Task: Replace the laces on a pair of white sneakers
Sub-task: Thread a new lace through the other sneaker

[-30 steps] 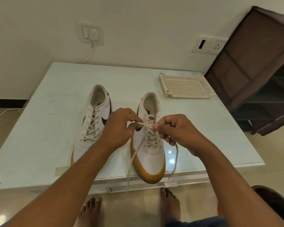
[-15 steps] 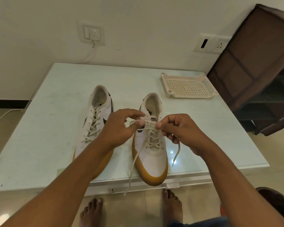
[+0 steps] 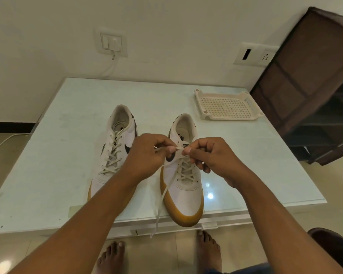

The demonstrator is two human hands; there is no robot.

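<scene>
Two white sneakers with tan soles stand side by side on the pale glass table [image 3: 57, 175], toes toward me. The left sneaker [image 3: 115, 151] is laced and partly hidden by my left forearm. Over the tongue of the right sneaker [image 3: 184, 190], my left hand [image 3: 147, 157] and my right hand [image 3: 212, 157] pinch the cream lace [image 3: 162, 196] between thumb and fingertips, almost touching each other. One loose end of that lace trails down past the table's front edge.
A perforated cream plastic tray [image 3: 226, 105] lies at the table's back right. A dark brown fabric shelf unit [image 3: 315, 86] stands to the right of the table. My bare feet [image 3: 206, 248] are on the floor below the front edge.
Both hands have drawn closer together over the right sneaker's tongue, and the lace stretch between them has shortened. The lace end that hung at the right is no longer seen there.
</scene>
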